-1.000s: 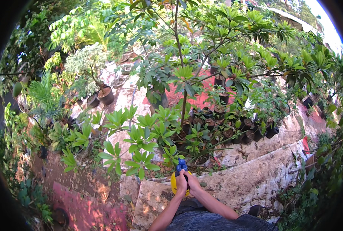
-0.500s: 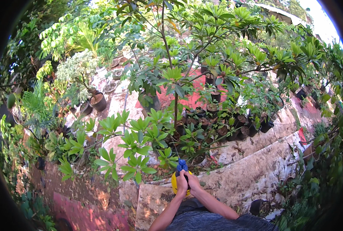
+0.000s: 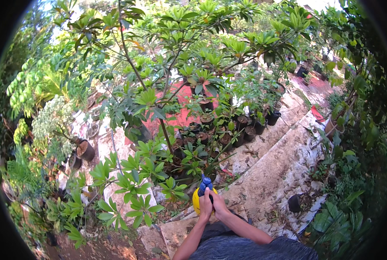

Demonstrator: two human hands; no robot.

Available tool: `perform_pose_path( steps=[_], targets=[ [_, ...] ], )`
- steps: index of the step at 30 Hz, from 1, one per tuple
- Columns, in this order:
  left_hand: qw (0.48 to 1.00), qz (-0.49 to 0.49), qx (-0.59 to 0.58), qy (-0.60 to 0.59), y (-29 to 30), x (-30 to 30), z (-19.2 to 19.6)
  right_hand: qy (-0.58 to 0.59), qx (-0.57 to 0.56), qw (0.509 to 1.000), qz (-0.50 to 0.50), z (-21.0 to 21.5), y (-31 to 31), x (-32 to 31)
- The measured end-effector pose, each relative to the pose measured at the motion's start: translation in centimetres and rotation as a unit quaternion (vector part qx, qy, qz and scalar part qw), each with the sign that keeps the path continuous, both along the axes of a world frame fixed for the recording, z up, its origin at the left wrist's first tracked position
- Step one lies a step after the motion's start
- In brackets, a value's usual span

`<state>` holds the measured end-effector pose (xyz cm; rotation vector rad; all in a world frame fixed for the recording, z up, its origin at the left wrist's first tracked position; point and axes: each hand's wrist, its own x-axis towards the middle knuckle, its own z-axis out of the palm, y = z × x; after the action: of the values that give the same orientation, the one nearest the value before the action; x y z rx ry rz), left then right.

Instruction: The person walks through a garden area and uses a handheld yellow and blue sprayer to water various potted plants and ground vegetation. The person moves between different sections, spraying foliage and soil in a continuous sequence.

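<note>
Both of my hands meet low in the middle of the view on a yellow spray bottle (image 3: 197,200) with a blue pump top (image 3: 204,184). My left hand (image 3: 205,203) wraps the front of the bottle. My right hand (image 3: 220,205) presses against it from the right, fingers up by the blue top. The bottle points toward a cluster of small dark pots with seedlings (image 3: 215,136) just ahead. A leafy shrub (image 3: 128,186) stands close to the left of my hands.
Stone steps (image 3: 276,169) run from the lower middle up to the right. A thin-trunked tree (image 3: 163,130) rises over the pots. A black pot (image 3: 85,150) stands at the left, another black pot (image 3: 298,202) at the lower right. Dense greenery surrounds everything.
The view has swung, so the plants and steps sit further right and lower than before. My hands stay clasped on the spray bottle in the same place.
</note>
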<state>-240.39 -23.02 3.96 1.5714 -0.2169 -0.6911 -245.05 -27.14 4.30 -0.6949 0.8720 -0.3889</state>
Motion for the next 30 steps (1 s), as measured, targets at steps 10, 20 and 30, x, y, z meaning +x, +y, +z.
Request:
perform_pose_path(
  steps=[10,20,30],
  targets=[
    [0.971,-0.239,-0.003,-0.023,-3.2,-3.8,0.0,-0.002,-0.027,0.980,-0.196,-0.4,-1.4,-5.9],
    [0.931,-0.364,0.026,-0.007,-11.4,-8.4,-1.5,0.050,-0.025,0.933,-0.356,-1.9,-7.8,-10.1],
    [0.909,-0.415,-0.036,-0.036,-24.9,-14.5,-0.5,0.001,-0.045,0.903,-0.427,-1.6,-20.0,-16.1]
  ],
)
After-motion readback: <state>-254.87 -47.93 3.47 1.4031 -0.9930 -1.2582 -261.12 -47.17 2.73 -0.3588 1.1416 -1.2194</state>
